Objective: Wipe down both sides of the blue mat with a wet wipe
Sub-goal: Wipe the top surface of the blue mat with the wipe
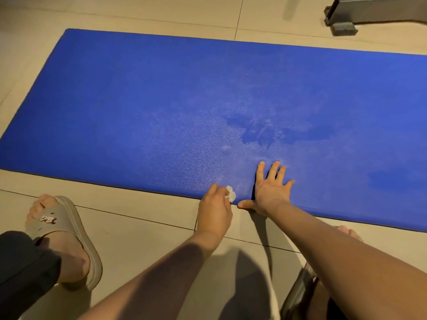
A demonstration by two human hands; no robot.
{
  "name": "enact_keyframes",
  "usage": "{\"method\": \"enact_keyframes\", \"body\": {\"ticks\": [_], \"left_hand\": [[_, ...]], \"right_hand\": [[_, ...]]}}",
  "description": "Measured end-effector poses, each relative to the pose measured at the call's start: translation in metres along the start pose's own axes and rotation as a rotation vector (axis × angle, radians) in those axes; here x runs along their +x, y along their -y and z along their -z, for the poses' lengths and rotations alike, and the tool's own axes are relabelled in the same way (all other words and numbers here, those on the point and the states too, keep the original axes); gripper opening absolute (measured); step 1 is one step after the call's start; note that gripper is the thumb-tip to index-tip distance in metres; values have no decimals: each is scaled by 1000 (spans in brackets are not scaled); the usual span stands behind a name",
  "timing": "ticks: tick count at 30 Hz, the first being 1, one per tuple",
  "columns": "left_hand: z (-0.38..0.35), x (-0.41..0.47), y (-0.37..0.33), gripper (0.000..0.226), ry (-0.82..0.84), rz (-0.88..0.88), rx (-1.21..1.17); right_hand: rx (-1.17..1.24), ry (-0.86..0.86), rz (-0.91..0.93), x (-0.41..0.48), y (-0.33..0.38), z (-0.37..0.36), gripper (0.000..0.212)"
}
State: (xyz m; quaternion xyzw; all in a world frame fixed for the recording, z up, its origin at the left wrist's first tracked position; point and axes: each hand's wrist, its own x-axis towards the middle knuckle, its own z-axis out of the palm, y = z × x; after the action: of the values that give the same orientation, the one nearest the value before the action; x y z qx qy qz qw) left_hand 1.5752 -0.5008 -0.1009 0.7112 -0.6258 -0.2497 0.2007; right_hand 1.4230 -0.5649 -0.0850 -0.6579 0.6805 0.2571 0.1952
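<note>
Long rectangular textured blue mat [138, 100] lies flat on beige floor tiles [147, 227], one broad side up. Darker damp patches [254, 135] show on the mat's surface, just beyond the hands.

Left hand [216, 204] sits at the mat's near edge, fingers curled around a small crumpled white wet wipe [231, 196]. The wipe pokes out past the knuckles and rests on the mat just inside that edge.

Right hand [271, 192] is just beside the left, palm down on the mat, relaxed and gripping nothing. Its fingers [273, 172] are spread and straight, pointing across the mat; the thumb [245, 204] lies along the mat's near edge, close to the wipe. Whether the thumb hooks under the edge, cannot tell.

Off the mat, on the near side: a foot in a beige rubber slide sandal [76, 227] with a dark trouser leg [23, 269] above it, well apart from the hands. Bare toes [349, 230] peek out near the mat's edge behind the right forearm.

Beyond the mat's far edge: a grey metal frame [360, 10] with a dark block foot [344, 28], clear of the mat.
</note>
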Motion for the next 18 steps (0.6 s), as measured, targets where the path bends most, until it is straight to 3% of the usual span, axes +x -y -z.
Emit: {"method": "enact_keyframes", "body": {"ticks": [3,6,8,11,13,18], "left_hand": [[8,6,8,8,57,-96,86],[20,13,20,5,-37,50,61],[26,16,26,3,-99,186,19],[29,19,24,5,-156,339,-4],[23,17,14,11,-193,411,-25],[-4,5,-21,16,-170,392,-60]], "right_hand": [[4,4,54,0,-12,7,143],[32,4,148,1,-43,25,129],[27,-15,81,2,-73,31,124],[42,65,-98,0,-109,22,139],[71,94,-106,0,-119,12,141],[73,79,-102,5,-112,10,142]]}}
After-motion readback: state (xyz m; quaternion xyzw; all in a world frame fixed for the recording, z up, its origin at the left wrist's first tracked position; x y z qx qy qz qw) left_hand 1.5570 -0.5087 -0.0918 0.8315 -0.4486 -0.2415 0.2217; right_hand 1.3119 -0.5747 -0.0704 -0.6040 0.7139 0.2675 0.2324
